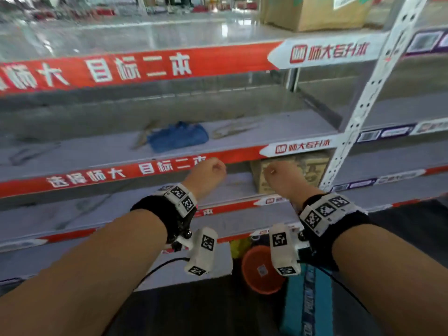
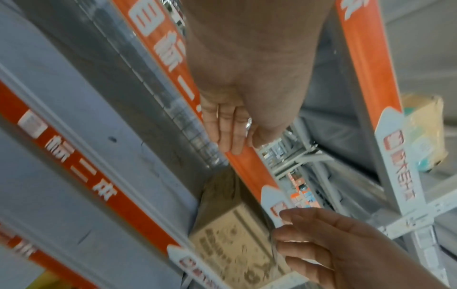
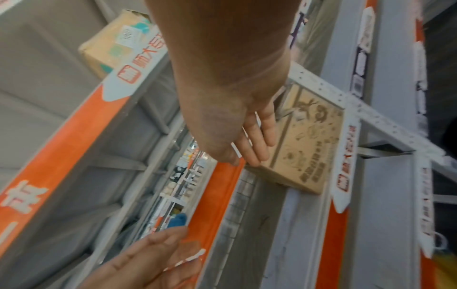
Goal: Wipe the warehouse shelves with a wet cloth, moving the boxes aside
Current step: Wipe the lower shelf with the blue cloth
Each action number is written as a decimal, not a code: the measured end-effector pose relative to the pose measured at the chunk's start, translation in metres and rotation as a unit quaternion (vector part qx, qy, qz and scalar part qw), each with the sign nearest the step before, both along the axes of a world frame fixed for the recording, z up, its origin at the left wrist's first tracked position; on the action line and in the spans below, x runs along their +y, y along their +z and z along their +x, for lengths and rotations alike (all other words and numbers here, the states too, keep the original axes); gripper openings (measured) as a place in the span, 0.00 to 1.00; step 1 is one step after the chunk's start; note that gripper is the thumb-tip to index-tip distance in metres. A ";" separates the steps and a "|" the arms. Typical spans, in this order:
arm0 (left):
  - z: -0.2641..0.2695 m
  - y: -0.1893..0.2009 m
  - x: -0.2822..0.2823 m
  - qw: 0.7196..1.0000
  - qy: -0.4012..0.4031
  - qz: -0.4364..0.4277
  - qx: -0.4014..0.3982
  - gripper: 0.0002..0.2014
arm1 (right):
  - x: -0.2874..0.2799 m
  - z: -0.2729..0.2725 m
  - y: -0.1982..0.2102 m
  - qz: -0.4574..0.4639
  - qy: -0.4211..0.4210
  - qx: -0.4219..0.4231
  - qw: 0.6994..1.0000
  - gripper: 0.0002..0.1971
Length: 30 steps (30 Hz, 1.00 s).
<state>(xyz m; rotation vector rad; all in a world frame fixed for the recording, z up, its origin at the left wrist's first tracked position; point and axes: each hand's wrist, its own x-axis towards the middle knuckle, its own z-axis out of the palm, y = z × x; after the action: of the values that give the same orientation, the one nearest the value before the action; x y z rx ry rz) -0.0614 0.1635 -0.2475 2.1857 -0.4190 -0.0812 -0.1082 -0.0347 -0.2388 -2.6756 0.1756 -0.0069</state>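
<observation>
A crumpled blue cloth (image 1: 178, 137) lies on the middle shelf (image 1: 278, 127), above and left of both hands; a corner of the cloth (image 3: 178, 220) shows in the right wrist view. A printed cardboard box (image 1: 298, 173) stands on the shelf below, at its right end by the white post. My left hand (image 1: 208, 170) is level with the red shelf edge, its fingers (image 2: 230, 133) straight and empty. My right hand (image 1: 278, 175) is in front of the box's left side, fingers (image 3: 254, 140) extended near the box (image 3: 306, 148), holding nothing.
A larger cardboard box (image 1: 320, 10) sits on the top shelf at the right. A perforated white upright (image 1: 371, 93) bounds the bay on the right. An orange basin (image 1: 259, 272) and a yellow item (image 1: 238, 247) are low down under the shelves.
</observation>
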 end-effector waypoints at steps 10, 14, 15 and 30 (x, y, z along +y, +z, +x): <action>0.063 0.039 0.098 0.971 0.059 0.167 -0.158 0.12 | 0.092 0.066 0.021 0.022 0.055 -0.116 0.991 0.10; 0.082 0.034 0.104 0.945 0.062 0.266 -0.178 0.14 | 0.103 0.086 0.023 -0.013 0.082 -0.097 0.992 0.12; 0.087 0.032 0.103 0.937 0.065 0.292 -0.182 0.15 | 0.103 0.091 0.024 -0.009 0.083 -0.095 0.992 0.11; 0.090 0.037 0.058 0.945 0.172 0.177 -0.215 0.09 | 0.038 0.101 0.015 0.099 0.106 -0.124 0.982 0.17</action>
<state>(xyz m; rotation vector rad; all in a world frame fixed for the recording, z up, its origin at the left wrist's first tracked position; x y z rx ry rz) 0.0282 0.2214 -0.2100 2.6026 -0.2663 0.5634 -0.0075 0.0030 -0.2240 -2.4543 -0.1787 -0.2433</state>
